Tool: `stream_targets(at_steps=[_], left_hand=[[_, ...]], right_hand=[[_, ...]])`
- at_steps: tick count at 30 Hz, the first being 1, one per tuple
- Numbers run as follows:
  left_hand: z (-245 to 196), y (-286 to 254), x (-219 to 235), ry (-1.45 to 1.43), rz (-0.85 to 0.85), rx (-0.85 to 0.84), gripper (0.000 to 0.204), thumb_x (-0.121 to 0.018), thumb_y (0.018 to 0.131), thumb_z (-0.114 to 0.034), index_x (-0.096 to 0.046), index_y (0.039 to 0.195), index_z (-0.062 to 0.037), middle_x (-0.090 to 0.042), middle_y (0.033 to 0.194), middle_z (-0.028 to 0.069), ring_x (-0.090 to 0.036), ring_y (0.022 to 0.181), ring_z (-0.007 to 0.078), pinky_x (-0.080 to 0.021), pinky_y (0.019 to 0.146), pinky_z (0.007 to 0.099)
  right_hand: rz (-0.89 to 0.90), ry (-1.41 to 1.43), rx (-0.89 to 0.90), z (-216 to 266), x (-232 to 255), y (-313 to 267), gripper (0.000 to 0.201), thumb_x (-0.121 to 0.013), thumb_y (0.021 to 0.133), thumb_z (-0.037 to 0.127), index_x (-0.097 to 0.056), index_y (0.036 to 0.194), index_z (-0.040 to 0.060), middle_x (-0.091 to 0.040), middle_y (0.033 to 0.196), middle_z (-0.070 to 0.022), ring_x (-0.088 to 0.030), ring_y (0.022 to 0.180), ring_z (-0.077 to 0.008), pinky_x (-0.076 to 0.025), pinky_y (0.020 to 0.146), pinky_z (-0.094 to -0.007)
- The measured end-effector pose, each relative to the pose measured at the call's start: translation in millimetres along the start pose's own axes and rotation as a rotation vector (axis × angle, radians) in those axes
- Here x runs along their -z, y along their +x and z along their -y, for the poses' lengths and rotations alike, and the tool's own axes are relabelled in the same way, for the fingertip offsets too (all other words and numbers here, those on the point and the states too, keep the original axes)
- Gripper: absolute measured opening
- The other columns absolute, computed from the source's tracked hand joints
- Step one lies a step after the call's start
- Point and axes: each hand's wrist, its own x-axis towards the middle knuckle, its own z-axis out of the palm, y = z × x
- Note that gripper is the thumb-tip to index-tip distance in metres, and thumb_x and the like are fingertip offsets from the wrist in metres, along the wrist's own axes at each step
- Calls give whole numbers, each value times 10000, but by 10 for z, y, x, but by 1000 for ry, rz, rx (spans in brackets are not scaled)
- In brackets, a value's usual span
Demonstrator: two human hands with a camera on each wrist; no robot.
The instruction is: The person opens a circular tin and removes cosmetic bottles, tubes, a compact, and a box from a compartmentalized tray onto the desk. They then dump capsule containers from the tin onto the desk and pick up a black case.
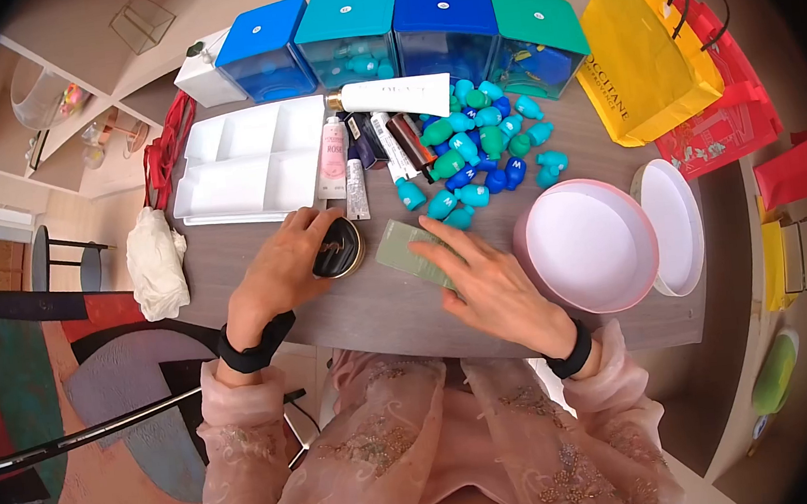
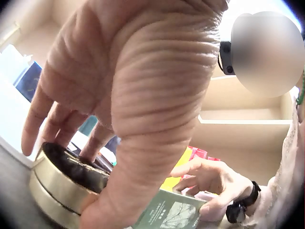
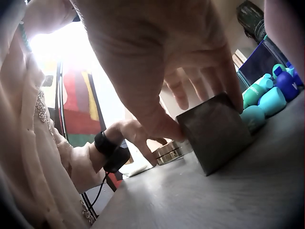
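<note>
The left hand (image 1: 285,263) grips a round gold tin with a black top (image 1: 337,251) at the table's near middle; in the left wrist view its thumb and fingers lie around the tin (image 2: 57,191). Just right of it, the right hand (image 1: 496,287) holds a grey-green box (image 1: 411,254) between thumb and fingers. In the right wrist view the box (image 3: 214,133) stands on the table, with the thumb at one side and the fingers at the other. Tin and box are apart.
Behind the hands lie a white divided tray (image 1: 254,159), several tubes and a pile of small blue and green bottles (image 1: 490,137). Four lidded bins (image 1: 349,39) line the back. A round pink box (image 1: 583,244), its lid and a yellow bag (image 1: 648,63) are at right.
</note>
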Motion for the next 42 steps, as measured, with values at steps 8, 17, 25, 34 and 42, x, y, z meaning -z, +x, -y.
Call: stream_targets(at_steps=[8, 17, 25, 34, 42], left_hand=[[-9, 6, -53, 18, 28, 30, 755, -720, 595, 14, -445, 1294, -72, -512, 1154, 155, -502, 1104, 345, -457, 903, 391], [-139, 463, 470, 37, -100, -97, 514, -732, 692, -42, -549, 1171, -5, -572, 1138, 184, -556, 1049, 364, -451, 908, 379], [-108, 1565, 355, 236, -161, -248, 490, -640, 736, -10, -523, 1212, 7, -538, 1220, 196, -522, 1120, 372, -430, 972, 388], [-134, 1931, 213, 270, -113, -215, 602, -658, 630, 64, -512, 1211, 12, -538, 1200, 193, -479, 1181, 344, -447, 953, 395], [-146, 1917, 225, 328, -98, -243, 537, -689, 598, 57, -523, 1108, 24, -541, 1140, 181, -485, 1156, 349, -453, 931, 400]], right_hand=[[103, -6, 54, -62, 39, 24, 643, -647, 694, 8, -441, 1297, 96, -401, 1364, -135, -545, 1099, -314, -537, 756, -378], [114, 174, 117, -111, -22, 36, 665, -722, 751, 175, -404, 1333, 129, -414, 1357, -117, -565, 1065, -321, -528, 781, -399], [-44, 153, 33, -117, 3, 12, 516, -680, 809, 223, -460, 1252, 75, -536, 1207, -121, -608, 955, -310, -528, 731, -397], [-57, 140, 47, -151, -56, -27, 466, -661, 831, 258, -495, 1222, 67, -555, 1177, -102, -622, 897, -290, -532, 679, -378], [-25, 131, 62, -156, -43, -36, 446, -638, 843, 234, -481, 1211, 37, -542, 1144, -111, -605, 918, -281, -532, 692, -381]])
